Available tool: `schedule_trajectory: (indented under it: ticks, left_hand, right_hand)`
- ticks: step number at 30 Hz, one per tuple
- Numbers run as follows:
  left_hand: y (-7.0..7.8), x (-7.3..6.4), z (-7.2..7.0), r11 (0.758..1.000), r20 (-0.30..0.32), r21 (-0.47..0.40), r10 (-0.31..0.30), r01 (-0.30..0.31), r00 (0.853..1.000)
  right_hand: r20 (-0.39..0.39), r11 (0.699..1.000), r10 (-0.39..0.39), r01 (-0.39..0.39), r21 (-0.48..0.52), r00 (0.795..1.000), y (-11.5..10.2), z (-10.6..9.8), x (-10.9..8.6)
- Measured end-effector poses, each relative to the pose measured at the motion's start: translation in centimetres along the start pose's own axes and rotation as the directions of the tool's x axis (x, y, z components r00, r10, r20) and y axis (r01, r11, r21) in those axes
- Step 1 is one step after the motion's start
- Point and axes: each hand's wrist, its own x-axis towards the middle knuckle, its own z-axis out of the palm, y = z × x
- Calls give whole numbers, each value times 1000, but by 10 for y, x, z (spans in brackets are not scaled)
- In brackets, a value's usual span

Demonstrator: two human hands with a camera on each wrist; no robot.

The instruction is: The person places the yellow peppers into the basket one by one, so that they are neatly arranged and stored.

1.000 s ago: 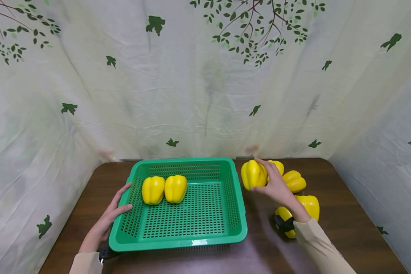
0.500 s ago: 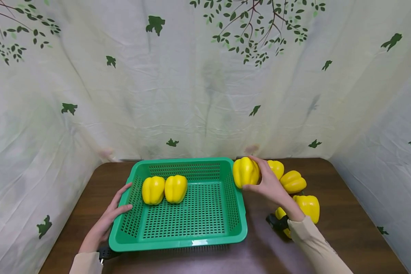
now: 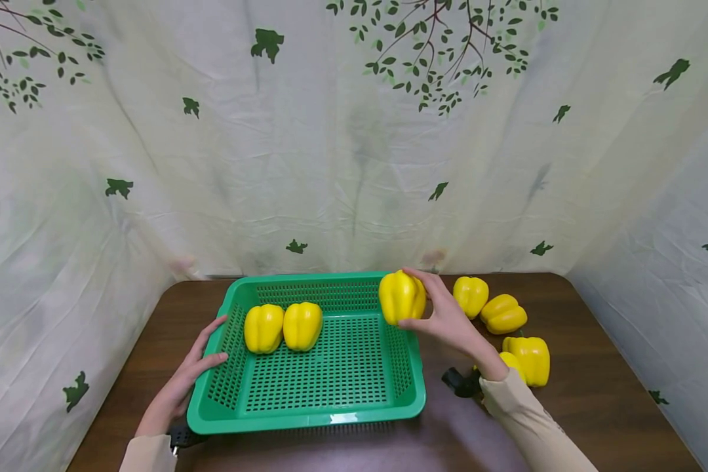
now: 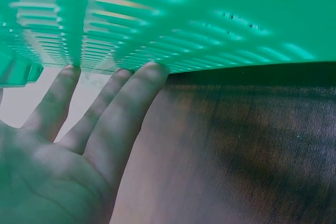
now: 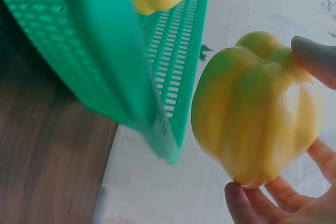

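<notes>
In the head view, my right hand (image 3: 448, 321) holds a yellow bell pepper (image 3: 401, 298) between thumb and fingers, above the right rim of a green plastic basket (image 3: 307, 423). The right wrist view shows that bell pepper (image 5: 257, 114) close up, fingertips at its two ends and the basket to its left. Two yellow bell peppers (image 3: 263, 329) stand side by side in the basket's left part. At the basket's left rim rests my left hand (image 3: 185, 373), thumb and one finger over the edge. Its other fingers lie straight against the outer wall in the left wrist view.
Several more yellow bell peppers (image 3: 503, 314) lie on the brown wooden table (image 3: 590, 367) right of the basket, one partly behind my right wrist. A white curtain (image 3: 354, 164) with leaf prints hangs behind the table and at its sides.
My right hand has carried the bell pepper leftward from beside the basket to over its right rim. The left hand, the basket and the two peppers in it have stayed put.
</notes>
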Motion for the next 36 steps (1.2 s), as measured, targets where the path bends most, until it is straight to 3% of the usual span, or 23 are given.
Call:
schedule_trajectory:
  ticks: [9, 18, 31, 36]
  left_hand:
    - [0, 0, 0, 1000, -2, -7, -9, 9, 1000]
    - [-1, -1, 0, 1000, 9, -5, 15, -15, 1000]
    - [-1, -1, 1, 1000, 4, -1, 16, -16, 1000]
    - [-1, -1, 1, 1000, 1, -2, 18, -18, 1000]
  right_hand:
    - [20, 998, -39, 38, 50, 999, -11, 16, 11]
    - [19, 996, -18, 17, 86, 1000, -22, 34, 21]
    - [21, 986, 21, -25, 165, 1000, -20, 61, 36]
    - [31, 989, 22, -26, 147, 999, -20, 70, 39]
